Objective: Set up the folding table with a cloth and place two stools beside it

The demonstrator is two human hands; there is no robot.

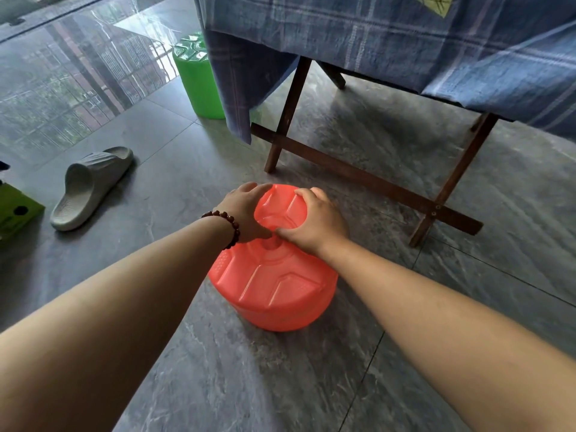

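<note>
A red plastic stool (274, 285) stands on the floor in front of the folding table. My left hand (241, 213), with a bead bracelet at the wrist, grips the far left edge of its top. My right hand (318, 222) grips the far right edge, fingers curled over the rim. The wooden folding table (358, 177) stands open behind it, its crossed legs showing. A blue checked cloth (389, 42) covers the table and hangs down its sides. A green plastic stool (199, 79) stands at the table's far left corner, partly behind the hanging cloth.
A grey slipper (90, 187) lies on the floor to the left. A green box (15, 210) sits at the left edge. The dark tiled floor (280, 385) is glossy, and a glass door or window runs along the top left.
</note>
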